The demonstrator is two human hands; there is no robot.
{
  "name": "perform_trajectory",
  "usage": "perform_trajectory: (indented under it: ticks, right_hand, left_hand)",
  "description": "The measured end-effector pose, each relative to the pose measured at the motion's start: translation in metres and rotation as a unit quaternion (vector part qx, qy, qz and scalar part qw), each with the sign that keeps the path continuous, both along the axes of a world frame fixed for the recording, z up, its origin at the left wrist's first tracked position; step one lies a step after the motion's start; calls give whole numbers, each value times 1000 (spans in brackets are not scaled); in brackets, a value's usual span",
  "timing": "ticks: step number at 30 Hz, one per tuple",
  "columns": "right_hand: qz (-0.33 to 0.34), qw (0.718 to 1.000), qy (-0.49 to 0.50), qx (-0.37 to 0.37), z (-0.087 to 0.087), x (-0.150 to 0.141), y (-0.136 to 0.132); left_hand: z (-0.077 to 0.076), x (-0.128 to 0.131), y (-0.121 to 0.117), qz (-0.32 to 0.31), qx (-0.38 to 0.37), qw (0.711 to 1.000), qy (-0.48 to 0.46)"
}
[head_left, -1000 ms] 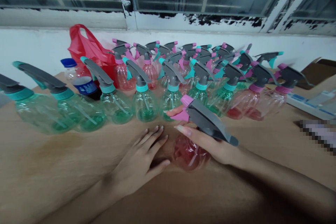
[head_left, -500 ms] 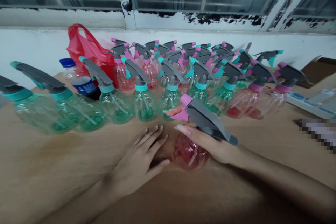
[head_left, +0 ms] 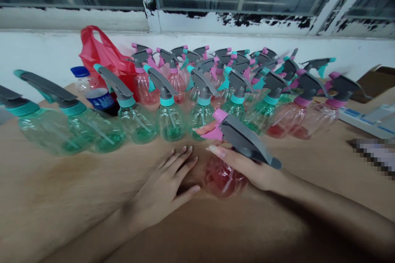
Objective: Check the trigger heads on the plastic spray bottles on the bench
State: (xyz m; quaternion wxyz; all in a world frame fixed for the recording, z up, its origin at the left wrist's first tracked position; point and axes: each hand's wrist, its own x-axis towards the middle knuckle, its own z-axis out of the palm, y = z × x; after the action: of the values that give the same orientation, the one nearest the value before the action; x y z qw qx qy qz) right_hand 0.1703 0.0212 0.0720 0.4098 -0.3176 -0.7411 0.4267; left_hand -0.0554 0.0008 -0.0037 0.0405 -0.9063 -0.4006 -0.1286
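Observation:
My right hand (head_left: 247, 164) is wrapped round the neck of a clear pink spray bottle (head_left: 224, 178) with a grey head and a pink nozzle and trigger. One fingertip shows by the trigger; the other fingers are partly hidden behind the bottle. The bottle stands on the wooden table (head_left: 173, 242). To its left, my left hand (head_left: 165, 185) lies flat on the tabletop, fingers spread, holding nothing. Just beyond both hands runs a front row of spray bottles, among them a green one (head_left: 171, 121) with a turquoise collar and a pink one (head_left: 285, 119) on the right.
Behind the front row crowd several more pink and green spray bottles (head_left: 175, 84). A red plastic bag (head_left: 101, 55) and a blue-capped drink bottle (head_left: 100, 98) with dark liquid stand back left. At right are an open cardboard box (head_left: 376, 82), a white-and-blue box (head_left: 361, 121) and a pixelated item (head_left: 373, 154).
Both hands and the pink spray bottle hold nearly the same place and pose. The whole view has shifted very slightly.

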Motion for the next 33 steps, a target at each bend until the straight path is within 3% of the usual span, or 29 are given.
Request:
perform_trajectory:
  ticks: [21, 33]
  right_hand:
    - [-50, 996, -21, 67, 9, 0, 0]
    - [-36, 999, -10, 18, 4, 2, -1]
  left_hand:
    - [3, 1, -2, 7, -10, 1000, -6]
    - [4, 0, -1, 4, -25, 1000, -3]
